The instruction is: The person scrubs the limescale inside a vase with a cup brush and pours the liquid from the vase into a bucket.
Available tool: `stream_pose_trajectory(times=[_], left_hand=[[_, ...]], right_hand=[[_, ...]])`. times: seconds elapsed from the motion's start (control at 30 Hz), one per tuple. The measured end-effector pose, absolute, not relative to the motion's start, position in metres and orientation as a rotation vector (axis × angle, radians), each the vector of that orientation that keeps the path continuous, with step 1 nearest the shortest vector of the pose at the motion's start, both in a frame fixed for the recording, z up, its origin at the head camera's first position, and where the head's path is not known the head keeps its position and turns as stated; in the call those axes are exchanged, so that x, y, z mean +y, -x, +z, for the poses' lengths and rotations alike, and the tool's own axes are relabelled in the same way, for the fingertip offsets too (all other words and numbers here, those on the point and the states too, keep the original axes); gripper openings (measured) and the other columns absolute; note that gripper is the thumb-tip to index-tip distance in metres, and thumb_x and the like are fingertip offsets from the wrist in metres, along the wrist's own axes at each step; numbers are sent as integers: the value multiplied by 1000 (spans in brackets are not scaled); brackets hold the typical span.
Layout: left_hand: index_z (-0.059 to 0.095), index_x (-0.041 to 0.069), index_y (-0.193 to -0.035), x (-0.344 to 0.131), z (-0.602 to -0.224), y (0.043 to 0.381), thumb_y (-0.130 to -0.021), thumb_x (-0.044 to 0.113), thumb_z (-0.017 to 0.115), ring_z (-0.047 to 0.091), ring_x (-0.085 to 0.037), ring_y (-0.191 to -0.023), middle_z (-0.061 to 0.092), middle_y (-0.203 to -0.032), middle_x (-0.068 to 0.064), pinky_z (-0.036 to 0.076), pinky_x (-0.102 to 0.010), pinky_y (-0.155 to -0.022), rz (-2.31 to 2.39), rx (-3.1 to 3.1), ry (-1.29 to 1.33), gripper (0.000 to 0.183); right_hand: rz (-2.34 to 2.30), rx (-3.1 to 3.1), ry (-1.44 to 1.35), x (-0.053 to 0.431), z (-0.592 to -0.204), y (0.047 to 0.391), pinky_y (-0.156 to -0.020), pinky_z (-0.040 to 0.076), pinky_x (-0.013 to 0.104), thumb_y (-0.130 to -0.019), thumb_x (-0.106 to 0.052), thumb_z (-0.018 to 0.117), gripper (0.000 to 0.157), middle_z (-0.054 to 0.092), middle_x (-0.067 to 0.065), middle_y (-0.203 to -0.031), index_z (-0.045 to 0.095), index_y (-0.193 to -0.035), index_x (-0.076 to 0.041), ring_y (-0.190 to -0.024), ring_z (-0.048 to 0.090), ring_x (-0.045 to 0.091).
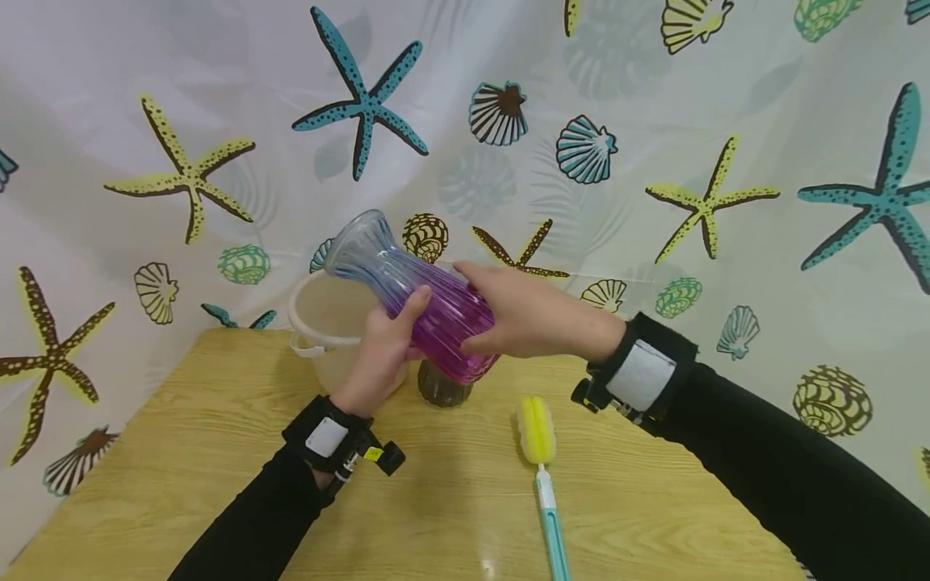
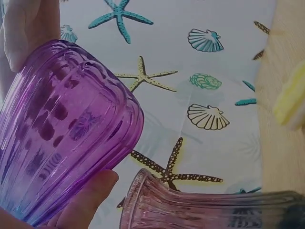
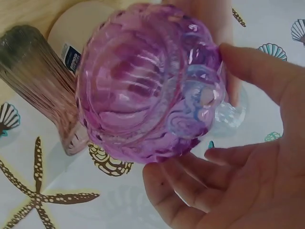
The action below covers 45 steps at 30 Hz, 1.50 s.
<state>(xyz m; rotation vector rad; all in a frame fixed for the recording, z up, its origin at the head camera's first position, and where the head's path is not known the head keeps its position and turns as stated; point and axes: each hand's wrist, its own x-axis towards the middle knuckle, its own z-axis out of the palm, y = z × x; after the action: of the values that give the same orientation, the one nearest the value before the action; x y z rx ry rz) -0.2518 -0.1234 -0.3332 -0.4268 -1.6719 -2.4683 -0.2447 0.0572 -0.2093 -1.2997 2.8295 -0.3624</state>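
A ribbed glass vase (image 1: 443,319), purple at its base and fading to clear blue at the flared mouth, is held tilted in the air. Its mouth points up and left, in front of the cream bucket (image 1: 301,311). My left hand (image 1: 378,355) grips the vase around its narrower middle, thumb on the near side. My right hand (image 1: 538,311) holds the base end, with thumb and fingers spread around it in the right wrist view. Behind and below stands a second ribbed glass vase (image 3: 40,71), pinkish with a dark base, mostly hidden in the head view.
A bottle brush (image 1: 538,432) with a yellow sponge head and teal handle lies on the wooden table (image 1: 639,500), right of centre. The bucket stands at the back left. A white curtain (image 1: 450,48) printed with starfish and shells hangs behind the table.
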Motion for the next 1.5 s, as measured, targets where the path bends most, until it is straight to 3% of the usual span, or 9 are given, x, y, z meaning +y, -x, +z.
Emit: stream_pose_trajectory(times=[0.17,0.27,0.37,0.5,0.6,0.73,1.03,1.23,1.5], left_hand=[[40,11,-133,-107,-320,247,-86,44,67,59,-15,-98,58,-117,-8,53,-38,-84,-1957,-2006,437,63],[38,13,-136,-95,-319,247,-80,51,71,56,-9,-101,57,-119,-4,49,-36,-88,-1744,-2141,421,75],[34,13,-138,-83,-323,249,-73,64,69,56,-8,-98,58,-117,-3,50,-36,-86,-1513,-2288,398,90],[35,8,-136,-63,-322,252,-69,73,65,58,-12,-81,63,-96,-6,53,-37,-71,-1201,-2414,429,98],[36,9,-135,-49,-322,260,-71,71,65,57,-11,-74,62,-87,-3,51,-35,-63,-1124,-2432,510,93],[36,10,-136,-31,-324,275,-72,67,67,56,-10,-76,62,-93,-1,51,-34,-62,-1088,-2458,533,91],[35,8,-143,-2,-343,315,-71,59,74,50,-19,-97,48,-122,-11,52,-40,-78,-1118,-2546,477,96],[44,6,-132,5,-366,332,-71,49,79,54,-17,-97,59,-112,-8,51,-39,-80,-1150,-2529,440,82],[35,0,-135,11,-388,339,-74,47,78,57,-21,-97,60,-114,-16,53,-40,-81,-1177,-2637,294,88]], right_hand=[[-402,2952,1281,81,-234,240,-88,48,39,-75,-33,79,93,50,12,-124,27,-146,-4,-105,48,18],[-488,2992,1267,92,-252,242,-88,48,41,-76,-36,78,93,50,12,-120,27,-147,-4,-105,46,20],[-655,2995,1302,102,-268,244,-85,49,40,-75,-34,79,88,54,9,-116,32,-143,-3,-101,49,17],[-897,2940,1292,119,-286,248,-84,50,38,-77,-28,79,73,56,1,-115,40,-136,-10,-99,53,10],[-1007,2914,1237,133,-296,254,-84,51,37,-79,-26,78,70,55,-3,-118,39,-135,-14,-101,52,7],[-1087,2910,1170,149,-307,268,-88,49,41,-81,-22,77,74,53,1,-124,34,-140,-13,-108,49,10],[-1312,2826,894,169,-345,306,-83,51,47,-84,-10,70,72,49,17,-128,28,-141,2,-108,51,24],[-1305,2852,869,171,-374,329,-95,43,49,-82,-7,71,76,48,18,-133,26,-143,2,-117,46,23],[-1279,2836,910,170,-398,342,-99,40,50,-82,-3,69,77,46,21,-136,24,-145,2,-119,43,25]])
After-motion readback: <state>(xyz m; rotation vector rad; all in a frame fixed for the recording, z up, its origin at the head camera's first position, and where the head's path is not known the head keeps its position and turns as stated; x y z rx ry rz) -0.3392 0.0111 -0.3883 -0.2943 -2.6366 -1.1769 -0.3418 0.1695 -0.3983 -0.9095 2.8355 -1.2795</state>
